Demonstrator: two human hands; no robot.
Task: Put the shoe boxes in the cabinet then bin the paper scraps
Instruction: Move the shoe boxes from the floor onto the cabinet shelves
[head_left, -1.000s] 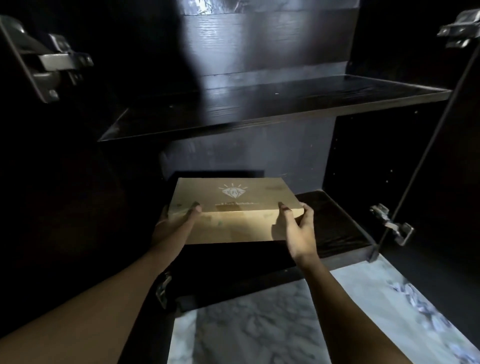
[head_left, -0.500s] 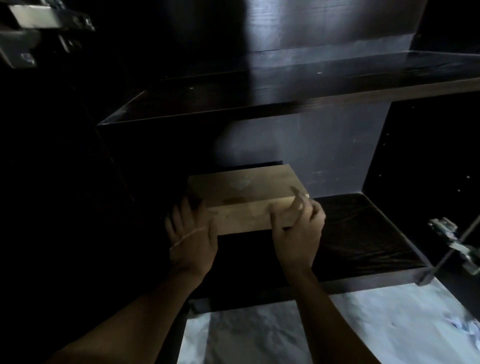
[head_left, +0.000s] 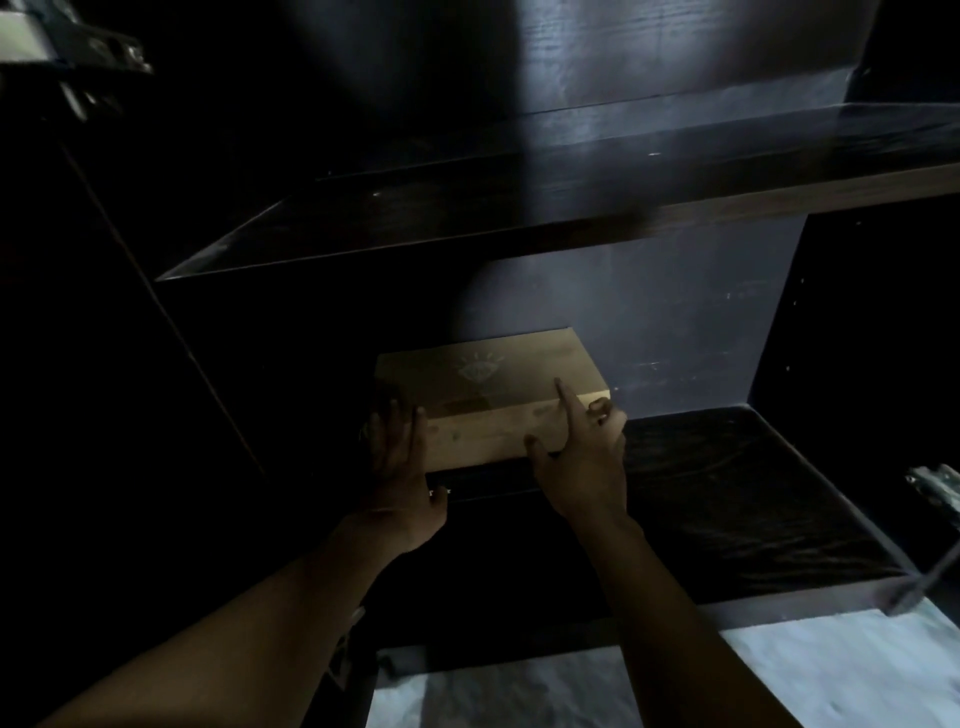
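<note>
A tan shoe box (head_left: 483, 379) with a faint diamond logo on its lid lies flat on the lower shelf (head_left: 753, 493) of the dark cabinet, towards the back left. My left hand (head_left: 402, 467) presses with straight fingers against the box's front left corner. My right hand (head_left: 582, 462) is at the front right corner: the index finger lies on the lid, the thumb touches the front face, and the other fingers bend by the corner. No paper scraps are in view.
An upper shelf (head_left: 519, 218) juts out above the box. Metal door hinges show at the top left (head_left: 78, 47) and at the right edge (head_left: 935, 486). A pale marble floor (head_left: 831, 670) lies below the cabinet's front edge. The right part of the lower shelf is bare.
The box has slid deeper into the cabinet on the lower shelf. Both hands moved from gripping its sides to pressing its front corners, and my view has come closer.
</note>
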